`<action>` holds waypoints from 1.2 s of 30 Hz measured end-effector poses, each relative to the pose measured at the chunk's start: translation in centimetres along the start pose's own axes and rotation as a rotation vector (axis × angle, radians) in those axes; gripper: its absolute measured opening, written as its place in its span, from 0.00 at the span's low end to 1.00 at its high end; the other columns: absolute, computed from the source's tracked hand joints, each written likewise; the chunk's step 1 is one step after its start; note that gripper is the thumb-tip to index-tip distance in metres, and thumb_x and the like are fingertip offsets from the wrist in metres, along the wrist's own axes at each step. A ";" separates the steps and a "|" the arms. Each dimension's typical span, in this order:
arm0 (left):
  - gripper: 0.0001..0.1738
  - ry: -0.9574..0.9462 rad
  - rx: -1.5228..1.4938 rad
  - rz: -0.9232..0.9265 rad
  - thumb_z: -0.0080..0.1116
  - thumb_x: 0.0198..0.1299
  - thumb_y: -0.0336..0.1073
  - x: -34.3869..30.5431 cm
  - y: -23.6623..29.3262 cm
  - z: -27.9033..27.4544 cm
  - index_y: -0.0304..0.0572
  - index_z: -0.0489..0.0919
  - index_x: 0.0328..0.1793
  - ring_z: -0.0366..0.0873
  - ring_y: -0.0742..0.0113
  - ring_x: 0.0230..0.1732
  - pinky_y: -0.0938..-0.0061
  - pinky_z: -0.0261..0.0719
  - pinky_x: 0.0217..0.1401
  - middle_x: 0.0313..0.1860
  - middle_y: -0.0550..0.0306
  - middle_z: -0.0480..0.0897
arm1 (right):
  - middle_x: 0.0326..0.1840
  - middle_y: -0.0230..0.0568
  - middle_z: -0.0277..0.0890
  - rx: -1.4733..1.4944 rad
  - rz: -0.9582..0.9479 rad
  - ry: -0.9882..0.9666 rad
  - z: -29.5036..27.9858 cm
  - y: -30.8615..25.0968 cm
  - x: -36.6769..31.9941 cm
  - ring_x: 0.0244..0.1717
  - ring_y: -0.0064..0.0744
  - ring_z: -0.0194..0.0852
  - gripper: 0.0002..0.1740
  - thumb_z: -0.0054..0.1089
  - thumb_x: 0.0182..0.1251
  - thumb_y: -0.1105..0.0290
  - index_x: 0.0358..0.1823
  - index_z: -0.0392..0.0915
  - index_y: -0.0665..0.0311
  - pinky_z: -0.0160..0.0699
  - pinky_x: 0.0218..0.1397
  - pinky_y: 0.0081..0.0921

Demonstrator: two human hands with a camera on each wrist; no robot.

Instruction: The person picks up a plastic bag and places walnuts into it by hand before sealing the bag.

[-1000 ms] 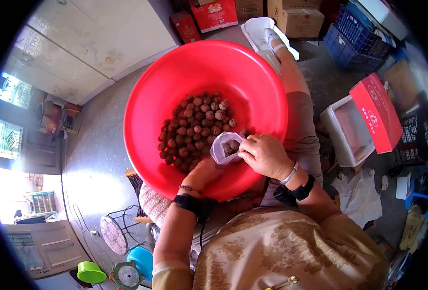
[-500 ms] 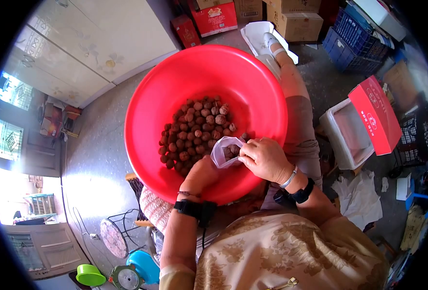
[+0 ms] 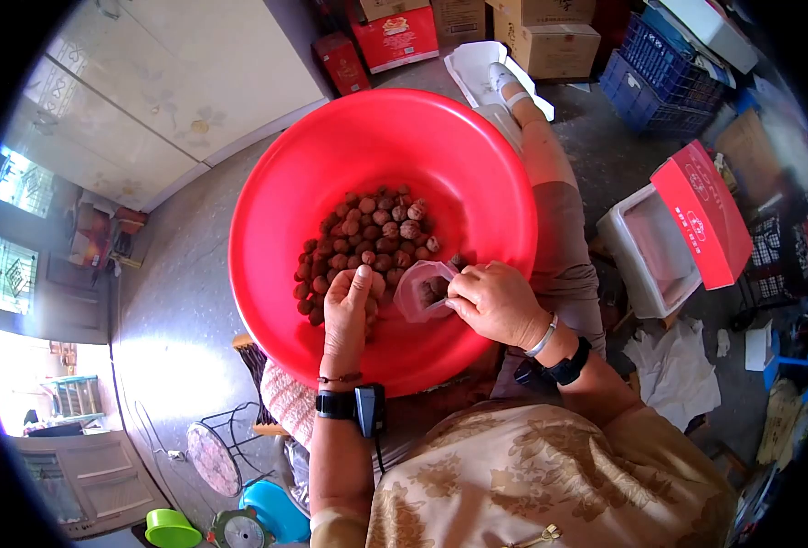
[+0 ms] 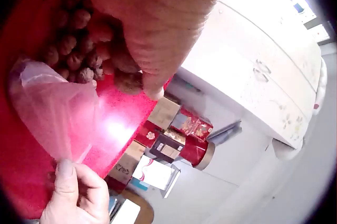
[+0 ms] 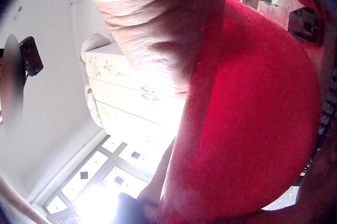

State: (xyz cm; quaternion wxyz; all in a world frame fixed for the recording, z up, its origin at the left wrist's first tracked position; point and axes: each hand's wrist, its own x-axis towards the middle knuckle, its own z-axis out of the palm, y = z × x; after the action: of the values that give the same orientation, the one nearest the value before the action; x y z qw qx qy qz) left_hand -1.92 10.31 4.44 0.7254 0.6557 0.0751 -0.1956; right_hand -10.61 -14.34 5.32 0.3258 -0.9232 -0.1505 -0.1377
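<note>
Gripping half-hidden walnuts (image 4: pixel 128 82), the left hand (image 3: pixel 345 310) hangs near the bag (image 3: pixel 410 298) the right hand (image 3: pixel 499 303) pinches.

A wide red basin (image 3: pixel 376 128) carried the load. In it, brown walnuts (image 3: pixel 376 228) lay heaped ahead of the left hand (image 3: pixel 347 310), and at least one more sat just beyond the right hand (image 3: pixel 500 301). Between the hands was a pale plastic bag (image 3: pixel 413 298); whether its bottom touched the basin was hard to tell.

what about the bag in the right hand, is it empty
No, in the head view brown walnuts show inside the bag, whose edge the right hand pinches.
</note>
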 end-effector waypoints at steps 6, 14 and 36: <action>0.15 -0.102 0.072 0.184 0.65 0.77 0.46 0.4 -0.9 0.2 0.42 0.82 0.49 0.67 0.85 0.26 0.86 0.66 0.28 0.34 0.67 0.84 | 0.31 0.36 0.81 -0.012 -0.013 0.034 0.1 0.0 0.1 0.35 0.47 0.83 0.08 0.73 0.65 0.68 0.36 0.80 0.57 0.79 0.41 0.44; 0.21 -0.158 0.101 0.181 0.55 0.83 0.51 0.3 -0.8 0.6 0.38 0.83 0.54 0.68 0.82 0.23 0.83 0.66 0.26 0.34 0.64 0.83 | 0.33 0.43 0.81 -0.011 0.004 -0.032 -0.2 -0.1 0.1 0.38 0.52 0.84 0.10 0.69 0.68 0.64 0.37 0.77 0.59 0.81 0.45 0.47; 0.22 -0.249 -0.028 0.226 0.65 0.74 0.30 0.0 -0.7 -0.1 0.37 0.79 0.72 0.81 0.67 0.65 0.68 0.77 0.73 0.68 0.54 0.82 | 0.32 0.44 0.80 -0.005 0.010 -0.036 -0.2 -0.1 0.1 0.37 0.53 0.84 0.10 0.69 0.67 0.67 0.36 0.76 0.61 0.81 0.43 0.49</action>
State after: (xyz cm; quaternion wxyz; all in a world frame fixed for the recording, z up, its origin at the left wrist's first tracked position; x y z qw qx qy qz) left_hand -2.18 10.40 3.73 0.7554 0.6205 -0.0869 -0.1915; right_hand -10.55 -14.34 5.59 0.3216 -0.9270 -0.1515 -0.1196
